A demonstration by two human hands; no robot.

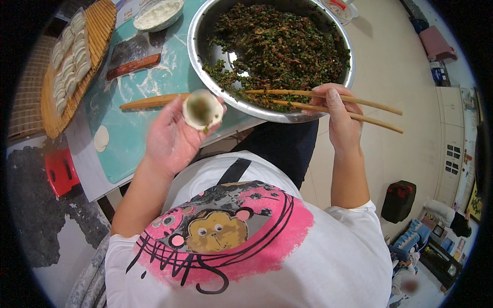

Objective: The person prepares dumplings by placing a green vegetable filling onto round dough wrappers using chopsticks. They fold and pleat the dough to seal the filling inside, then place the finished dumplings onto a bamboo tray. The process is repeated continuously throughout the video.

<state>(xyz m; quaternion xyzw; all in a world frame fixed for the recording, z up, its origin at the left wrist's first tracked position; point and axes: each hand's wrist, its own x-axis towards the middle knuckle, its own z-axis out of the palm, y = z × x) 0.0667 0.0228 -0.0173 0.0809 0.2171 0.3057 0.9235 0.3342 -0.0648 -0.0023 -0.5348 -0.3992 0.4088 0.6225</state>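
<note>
My left hand [173, 134] is palm up and holds a round dough wrapper [203, 109] with some green and brown filling in its middle. In my right hand [341, 111] is a pair of wooden chopsticks [369, 115], their tips in the chopped filling [281, 54] near the rim of a large metal basin [210, 82]. Behind my left hand a tapered wooden rolling pin [150, 101] lies on the teal mat [127, 134]. One flat piece of dough [101, 138] rests near the mat's left edge.
At the upper left, rows of dumplings [69, 73] lie on a slatted wooden tray [101, 34]. A cleaver [133, 63] and a glass bowl of flour [158, 15] are on the floured mat. A red plastic stool [61, 172] stands below the table's left side.
</note>
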